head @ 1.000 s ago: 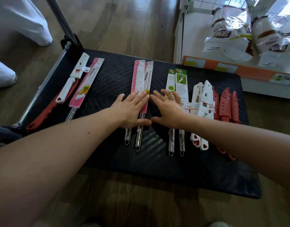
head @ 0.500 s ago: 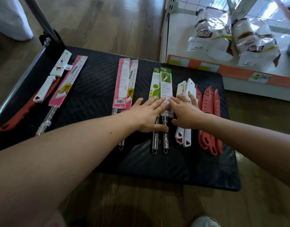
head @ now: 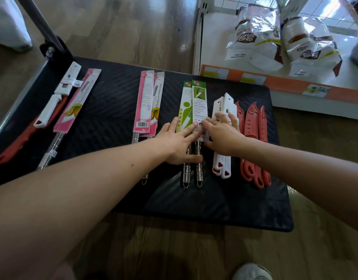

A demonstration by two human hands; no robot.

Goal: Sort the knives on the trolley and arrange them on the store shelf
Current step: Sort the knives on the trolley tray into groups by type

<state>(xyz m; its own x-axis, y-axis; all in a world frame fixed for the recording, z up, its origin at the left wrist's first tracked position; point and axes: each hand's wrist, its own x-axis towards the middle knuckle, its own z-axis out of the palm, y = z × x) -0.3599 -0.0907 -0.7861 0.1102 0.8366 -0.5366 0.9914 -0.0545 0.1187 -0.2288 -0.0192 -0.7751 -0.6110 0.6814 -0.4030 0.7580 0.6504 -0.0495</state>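
On the black trolley (head: 224,205) the knives lie in groups. Two green-packed knives (head: 198,102) sit in the middle, with my left hand (head: 180,142) flat across their lower ends, fingers spread. My right hand (head: 222,136) rests, fingers apart, partly on the right green pack and partly on the two white-sheathed knives (head: 224,104). Red-sheathed knives (head: 253,122) lie at the right. Two pink-packed knives (head: 147,100) lie left of my hands. At the far left are a pink-packed knife (head: 79,102), a white knife (head: 61,93) and a red knife (head: 14,142). Neither hand grips anything.
A white store shelf (head: 295,102) with an orange price strip stands beyond the trolley at the right, with several foil food bags (head: 255,31) on it. The trolley's handle post (head: 40,27) rises at the left. A white-clad person's leg (head: 10,27) is at the top left. My shoe (head: 253,271) shows below.
Both hands moved right, from the pink-packed and green-packed knives to the green-packed and white-sheathed ones. The view shifted right with them.
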